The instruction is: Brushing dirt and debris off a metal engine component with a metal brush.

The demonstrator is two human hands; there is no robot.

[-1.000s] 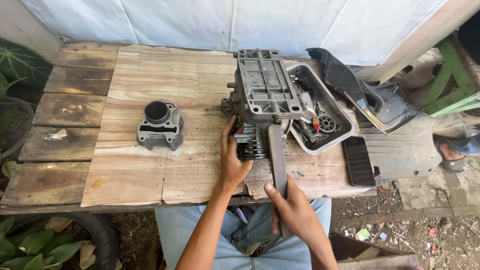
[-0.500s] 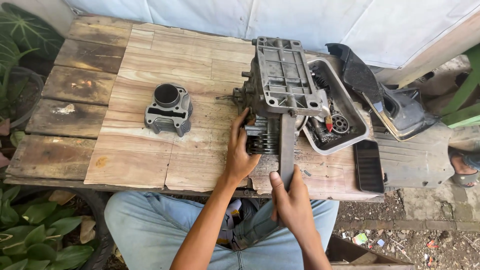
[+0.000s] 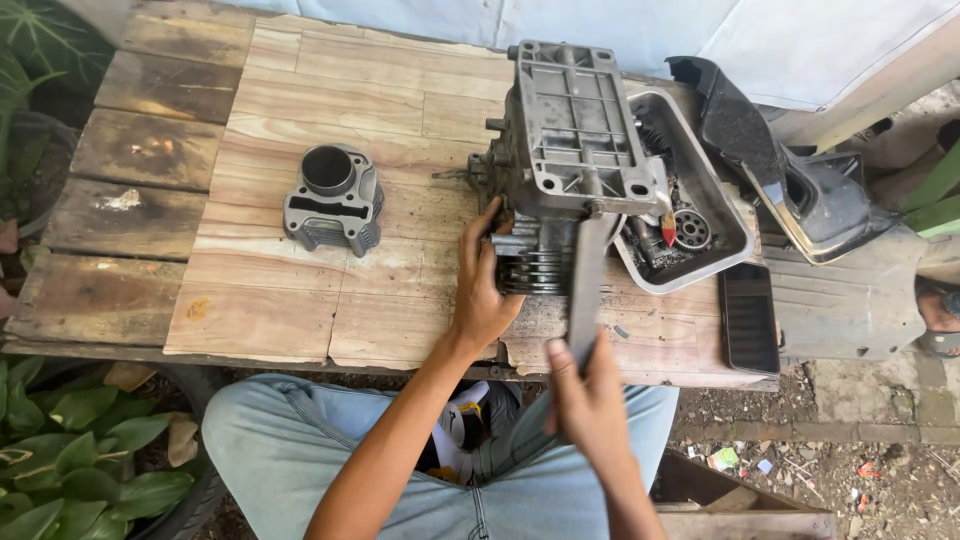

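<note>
The finned engine block (image 3: pixel 560 190), set near the wooden counter's (image 3: pixel 300 300) front edge, is braced by the left hand (image 3: pixel 483 290) wrapped around its fins, while a long wrench handle (image 3: pixel 585 285) is gripped by the closed right hand (image 3: pixel 590 400).

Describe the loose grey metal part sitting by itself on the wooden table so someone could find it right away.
Start at the wooden table and look left of the big engine block that the left hand steadies. There, standing alone on the pale boards, is a grey engine cylinder. Its wide round bore opening upward sets it apart from the flat-topped block.
</note>
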